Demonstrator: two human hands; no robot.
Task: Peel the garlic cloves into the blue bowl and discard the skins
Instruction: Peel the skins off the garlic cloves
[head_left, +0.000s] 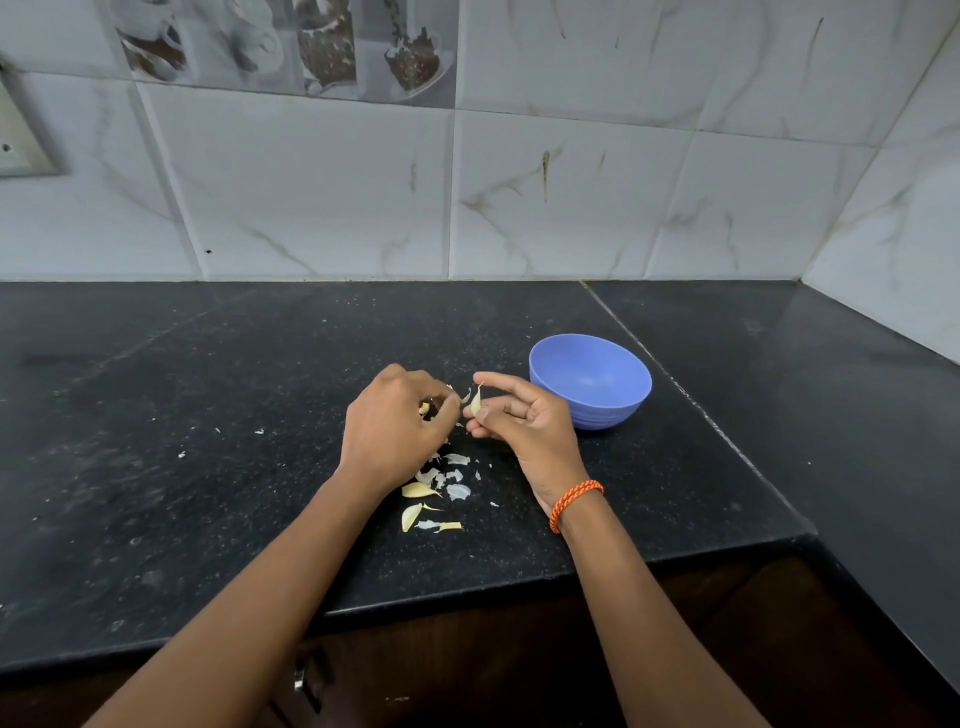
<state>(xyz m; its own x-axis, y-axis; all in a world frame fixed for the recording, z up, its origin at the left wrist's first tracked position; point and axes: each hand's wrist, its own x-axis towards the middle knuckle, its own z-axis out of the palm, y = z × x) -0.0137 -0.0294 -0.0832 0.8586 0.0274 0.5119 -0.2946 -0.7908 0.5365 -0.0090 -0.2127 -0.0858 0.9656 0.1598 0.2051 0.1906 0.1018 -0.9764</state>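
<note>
Both hands (457, 415) curled — R pinching garlic clove (476, 401), L w/ another clove (424, 408) — beside blue bowl (618, 415)

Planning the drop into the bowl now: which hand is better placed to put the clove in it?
Right. The right hand already pinches the garlic clove and sits beside the blue bowl, which lies on its side of the counter. The left hand is farther from the bowl and seems busy with a small piece.
</note>
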